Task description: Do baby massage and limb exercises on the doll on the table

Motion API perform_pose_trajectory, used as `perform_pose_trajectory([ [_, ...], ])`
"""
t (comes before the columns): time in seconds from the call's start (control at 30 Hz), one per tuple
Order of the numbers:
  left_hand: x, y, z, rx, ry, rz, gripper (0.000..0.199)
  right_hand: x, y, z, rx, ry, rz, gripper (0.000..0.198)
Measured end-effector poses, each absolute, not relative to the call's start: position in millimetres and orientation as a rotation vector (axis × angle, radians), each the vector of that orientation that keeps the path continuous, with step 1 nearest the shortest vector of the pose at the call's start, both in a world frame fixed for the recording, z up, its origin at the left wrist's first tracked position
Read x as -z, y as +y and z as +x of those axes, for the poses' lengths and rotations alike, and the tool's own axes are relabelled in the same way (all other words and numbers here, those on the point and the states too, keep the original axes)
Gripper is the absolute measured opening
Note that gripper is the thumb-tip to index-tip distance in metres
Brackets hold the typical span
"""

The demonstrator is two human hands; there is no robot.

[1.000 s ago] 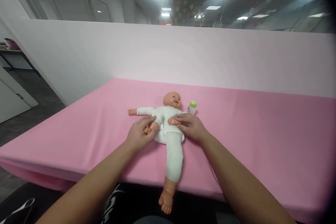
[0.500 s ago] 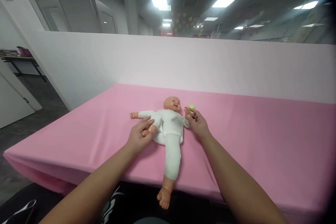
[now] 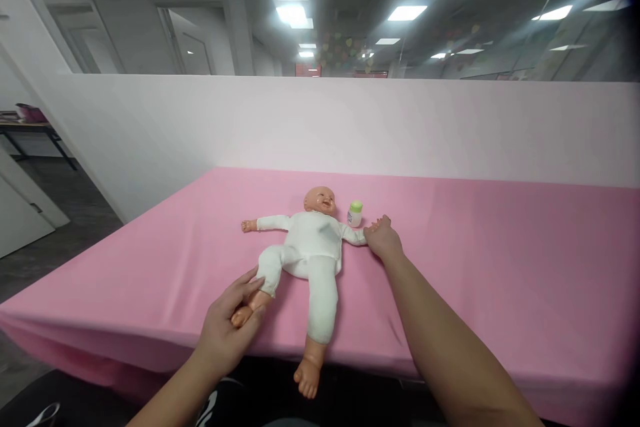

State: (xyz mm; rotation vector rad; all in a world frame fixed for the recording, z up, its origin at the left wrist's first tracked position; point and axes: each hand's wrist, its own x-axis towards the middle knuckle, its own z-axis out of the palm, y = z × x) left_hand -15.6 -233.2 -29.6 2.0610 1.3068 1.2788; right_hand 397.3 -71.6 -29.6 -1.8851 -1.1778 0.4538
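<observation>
Here's the doll (image 3: pixel 314 237), flat on its back across the pink-covered table (image 3: pixel 475 273), one foot out over the near edge! Left hand (image 3: pixel 231 321) wrapped around its other lower leg, right hand (image 3: pixel 385 240) closed on an outstretched arm near the wrist, green-capped bottle (image 3: pixel 355 215) just beside that arm, near the head

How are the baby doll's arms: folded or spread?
Spread: on the baby doll, both sleeves extend sideways, one to the person's right hand.

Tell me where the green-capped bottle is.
In the head view, the bottle is on the pink cover, just right of the doll's head and left of the person's right hand.
</observation>
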Motion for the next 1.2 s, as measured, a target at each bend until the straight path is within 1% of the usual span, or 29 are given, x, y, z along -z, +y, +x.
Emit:
perform_pose_trajectory([
  [0.13,34,-239,-24,-1.247,1.333,1.938,0.038,30,-72,397,-0.442,-1.231,-1.947,0.084],
  [0.23,27,-237,-21,-1.275,1.288,1.875,0.038,25,-76,391,-0.416,-1.267,-1.916,0.087],
  [0.4,3,-223,-13,-1.216,1.183,1.895,0.043,8,-91,366,-0.19,-1.399,-1.698,0.086],
  [0.5,-8,-203,-8,-1.191,1.145,1.934,0.046,-1,-102,343,-0.117,-1.586,-1.567,0.073],
  [0.63,-17,-170,3,-1.169,1.132,1.985,0.048,-3,-109,319,-0.059,-1.857,-1.348,0.041],
  [0.7,-20,-156,9,-1.147,1.152,2.017,0.05,-1,-109,313,-0.03,-1.951,-1.292,0.035],
  [0.8,-21,-140,17,-1.072,1.179,2.086,0.056,4,-108,313,0.008,-2.012,-1.314,0.032],
  [1.1,-13,-127,24,-0.969,1.063,2.176,0.064,-4,-108,318,-0.201,-2.048,-1.261,0.036],
  [1.2,-14,-127,24,-0.948,1.03,2.2,0.067,-11,-111,316,-0.259,-2.03,-1.265,0.032],
])
